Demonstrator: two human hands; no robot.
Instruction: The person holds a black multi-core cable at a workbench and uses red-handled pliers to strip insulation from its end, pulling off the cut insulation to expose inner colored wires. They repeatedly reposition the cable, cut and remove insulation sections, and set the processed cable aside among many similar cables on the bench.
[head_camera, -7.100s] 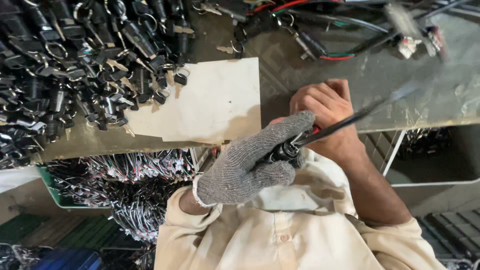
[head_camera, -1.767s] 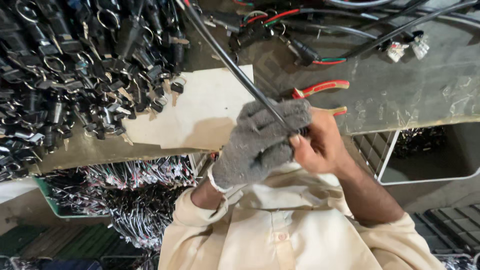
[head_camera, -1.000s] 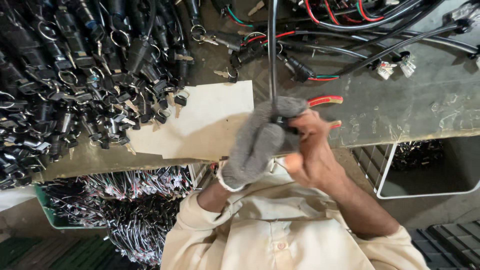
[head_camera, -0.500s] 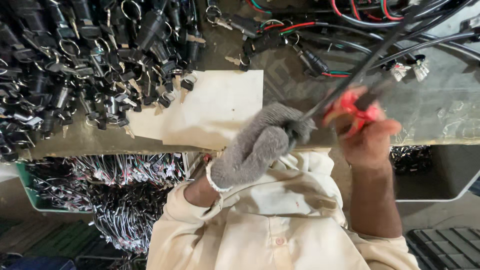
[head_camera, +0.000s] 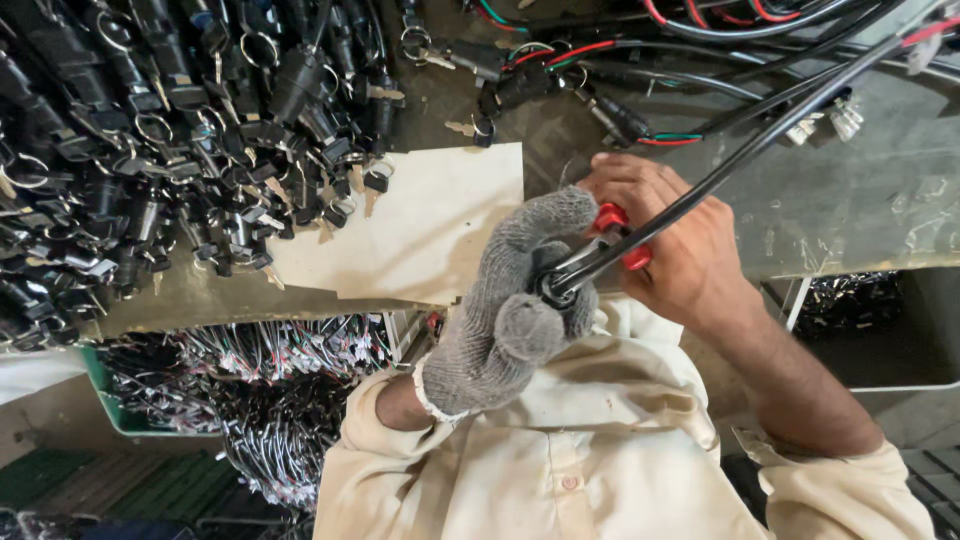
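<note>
My left hand (head_camera: 515, 315) — in a grey knit glove — is clenched around the end of a black cable (head_camera: 720, 170), which runs up and right from my fist across the grey workbench (head_camera: 860, 200). My bare right hand (head_camera: 670, 245) is closed on red-handled pliers (head_camera: 622, 235), held right against the cable just above the gloved fist. Both hands sit over my chest, near a pale cardboard sheet (head_camera: 420, 230). Left of that — a heap of black key switches with rings (head_camera: 150, 140). Wire bundles (head_camera: 260, 390) fill the bin below the bench.
</note>
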